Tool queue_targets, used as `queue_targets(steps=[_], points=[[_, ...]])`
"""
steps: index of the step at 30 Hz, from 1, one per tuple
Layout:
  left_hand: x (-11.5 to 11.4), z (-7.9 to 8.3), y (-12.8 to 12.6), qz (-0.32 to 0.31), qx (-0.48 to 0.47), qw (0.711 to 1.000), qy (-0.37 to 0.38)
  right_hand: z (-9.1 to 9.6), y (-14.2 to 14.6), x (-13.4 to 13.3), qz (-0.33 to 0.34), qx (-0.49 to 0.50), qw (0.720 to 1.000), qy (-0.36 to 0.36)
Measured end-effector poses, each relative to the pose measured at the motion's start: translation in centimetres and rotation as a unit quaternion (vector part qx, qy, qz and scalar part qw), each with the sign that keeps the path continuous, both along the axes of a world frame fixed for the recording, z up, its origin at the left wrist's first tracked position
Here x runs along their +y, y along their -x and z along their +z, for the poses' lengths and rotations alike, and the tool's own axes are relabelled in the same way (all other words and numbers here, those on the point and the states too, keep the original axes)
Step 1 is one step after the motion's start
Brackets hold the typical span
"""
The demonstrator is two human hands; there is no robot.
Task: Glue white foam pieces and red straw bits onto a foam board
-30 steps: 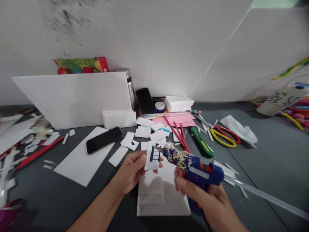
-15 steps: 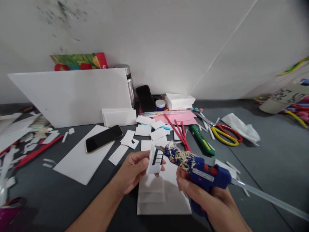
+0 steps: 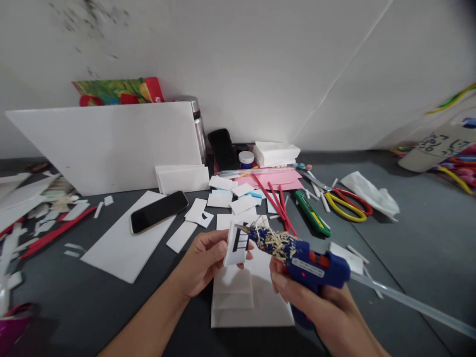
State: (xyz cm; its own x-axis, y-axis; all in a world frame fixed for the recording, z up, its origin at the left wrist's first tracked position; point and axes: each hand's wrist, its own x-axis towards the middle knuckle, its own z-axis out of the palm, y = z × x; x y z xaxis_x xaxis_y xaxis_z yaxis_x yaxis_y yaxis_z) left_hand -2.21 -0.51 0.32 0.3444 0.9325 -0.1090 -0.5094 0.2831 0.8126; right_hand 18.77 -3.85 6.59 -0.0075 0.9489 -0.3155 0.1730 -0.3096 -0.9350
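Note:
Between the thumb and fingers of my left hand (image 3: 208, 260) is a small white board piece (image 3: 231, 255) with a black ladder-like pattern on its face, held tilted up. My right hand (image 3: 308, 297) is wrapped round the grip of a blue hot glue gun (image 3: 316, 267), whose front is matted with dried glue strands. Its metal nozzle points left and meets the upper part of the black pattern, touching or very close. A clear glue stick (image 3: 409, 302) sticks out from the gun's back. Below my hands lies a larger white board (image 3: 267, 312) with smaller pieces stacked on it.
A black phone (image 3: 159, 212) rests on a white sheet (image 3: 122, 253) at left. Beyond my hands are several white cards (image 3: 243, 205), red sticks (image 3: 275, 201), a green utility knife (image 3: 311, 213) and scissors (image 3: 345, 206). A large white board (image 3: 107, 148) leans at the back.
The glue gun has shifted slightly left, its nozzle now further across the upper part of the black pattern. My left hand keeps its hold on the piece. The whole view has shifted a little.

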Motion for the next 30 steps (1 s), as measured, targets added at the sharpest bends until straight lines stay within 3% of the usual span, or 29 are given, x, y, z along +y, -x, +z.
queue_targets(steps=[12, 30], points=[[0.1, -0.1, 0.0, 0.023, -0.038, 0.999, 0.006, -0.3, 0.1, 0.0, 0.052, -0.004, 0.998, 0.026], [0.3, -0.3, -0.2, 0.069, -0.097, 0.992, 0.044, 1.0, 1.5, -0.4, -0.015, -0.019, 0.999, 0.023]])
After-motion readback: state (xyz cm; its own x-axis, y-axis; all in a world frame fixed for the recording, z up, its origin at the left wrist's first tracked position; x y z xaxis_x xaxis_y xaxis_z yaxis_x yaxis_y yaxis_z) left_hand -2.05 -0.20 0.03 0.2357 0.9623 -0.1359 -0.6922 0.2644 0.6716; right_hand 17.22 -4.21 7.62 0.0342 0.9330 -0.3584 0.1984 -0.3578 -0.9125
